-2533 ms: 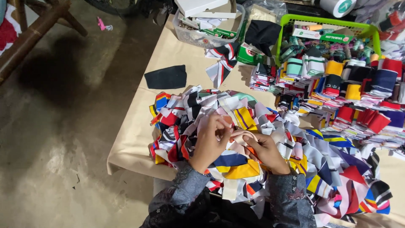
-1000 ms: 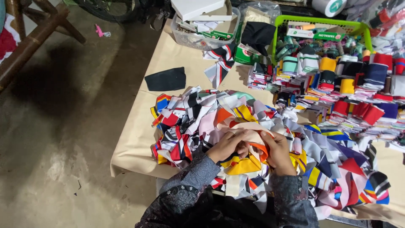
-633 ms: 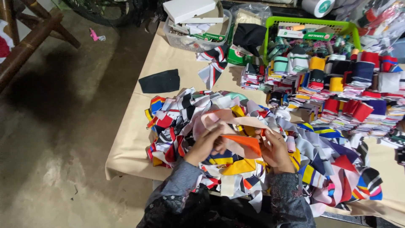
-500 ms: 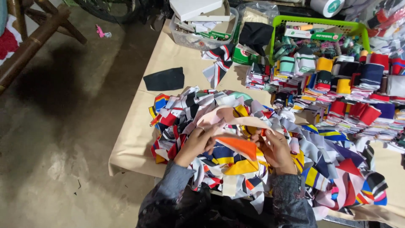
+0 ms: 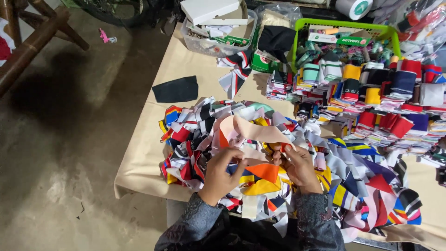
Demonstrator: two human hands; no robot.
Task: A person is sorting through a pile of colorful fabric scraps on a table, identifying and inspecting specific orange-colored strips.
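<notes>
— Over the heap of striped scraps, what do your hands hold?

— My left hand and right hand each pinch the pink-and-orange fabric strip, fingers closed on it; it arches above the pile on the paper-covered table.

— How should it handle?

— Light, limp, probably stretchy; I judge the ends the best hold, since the middle sags.

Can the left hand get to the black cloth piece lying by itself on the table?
Probably yes. The black cloth piece lies alone on bare table cover, on the left hand's side past the scrap pile. Nothing covers it, but the hand now pinches a peach strip.
</notes>
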